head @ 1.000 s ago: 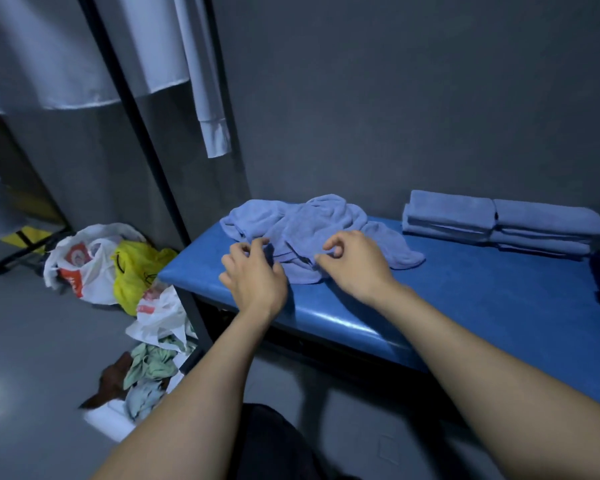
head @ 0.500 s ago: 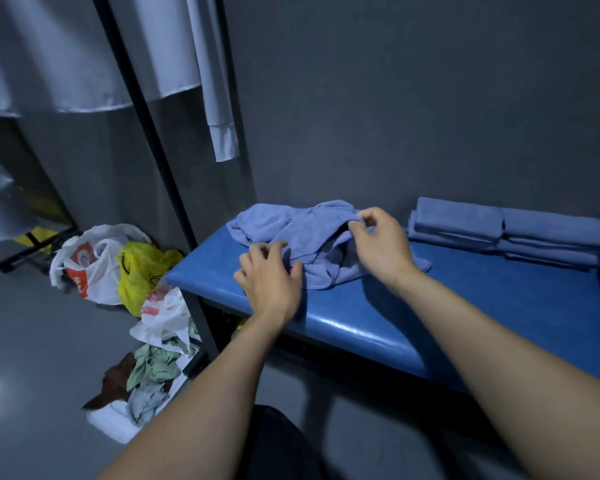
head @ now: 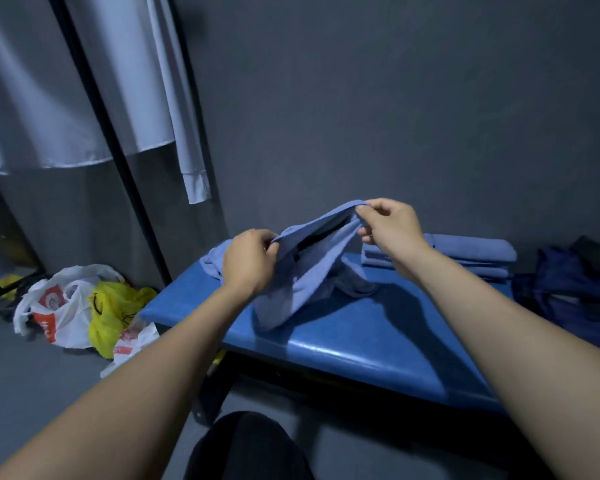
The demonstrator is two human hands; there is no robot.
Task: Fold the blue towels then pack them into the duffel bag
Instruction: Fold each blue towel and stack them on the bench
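A crumpled light-blue towel (head: 305,271) hangs lifted above the blue padded bench (head: 368,337), its lower part still touching the pad. My left hand (head: 248,263) pinches its edge on the left, and my right hand (head: 390,228) pinches the same edge higher up on the right. More loose blue towel (head: 212,261) lies behind my left hand. A stack of folded blue towels (head: 471,252) sits at the back of the bench against the wall. The dark blue duffel bag (head: 568,289) rests at the bench's right end, partly cut off.
Plastic bags, white (head: 54,306) and yellow (head: 110,310), lie on the grey floor left of the bench. White garments (head: 142,98) hang beside a black pole (head: 118,161). A grey wall stands close behind the bench. My dark-clothed knee (head: 250,448) is at the bottom.
Both hands have raised the towel off the pile; the right hand has gone up and right, the left has lifted from the bench edge to grip the towel's edge.
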